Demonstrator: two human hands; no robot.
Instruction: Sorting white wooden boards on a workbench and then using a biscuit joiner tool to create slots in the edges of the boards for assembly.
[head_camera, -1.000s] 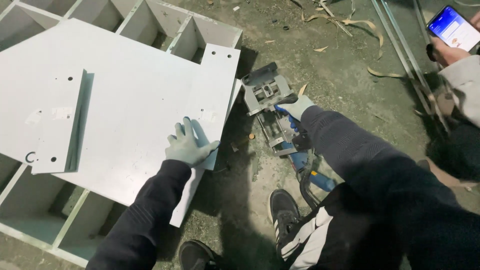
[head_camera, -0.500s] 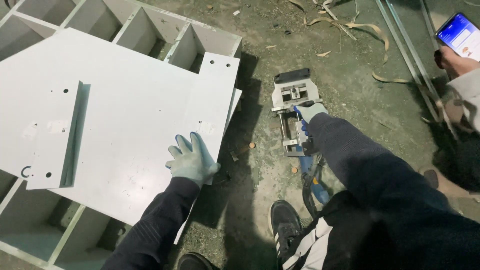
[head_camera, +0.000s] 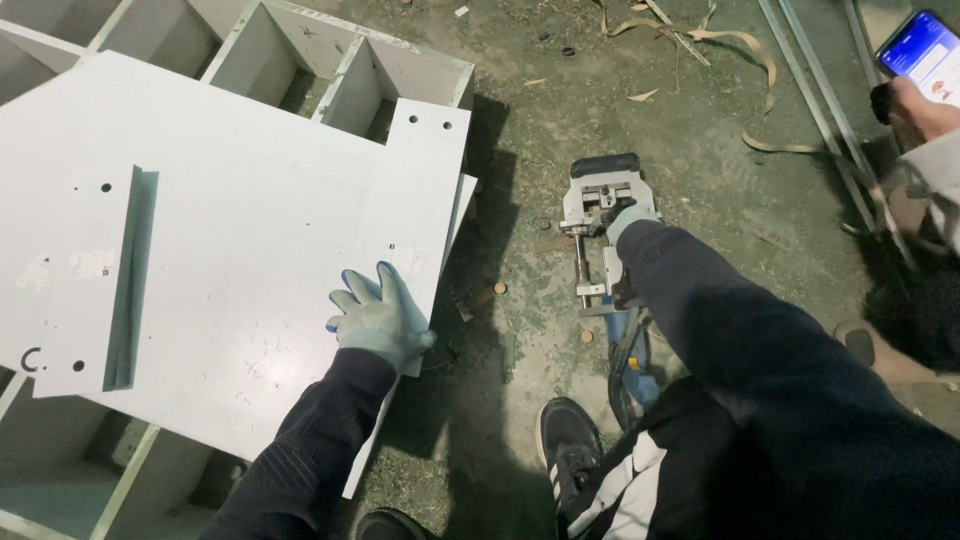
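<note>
My left hand (head_camera: 380, 318), in a grey and blue glove, lies flat with fingers spread on the edge of a large white panel (head_camera: 230, 230). The panel rests tilted on a white frame of open compartments (head_camera: 400, 70). My right hand (head_camera: 630, 216), also gloved, grips a metal power tool (head_camera: 598, 235) that stands on the concrete floor to the right of the panel. My dark sleeve hides much of the tool's body and of the hand.
A narrow white angle piece (head_camera: 95, 280) lies on the panel's left part. Another person's hand holds a lit phone (head_camera: 925, 55) at the top right. Metal rails (head_camera: 830, 110), dry leaves and small round plugs lie on the floor. My shoe (head_camera: 572, 445) is near the tool.
The tool has slid away from the panel, further right and upright on the floor, with my right hand on it. My left hand stays pressed on the panel.
</note>
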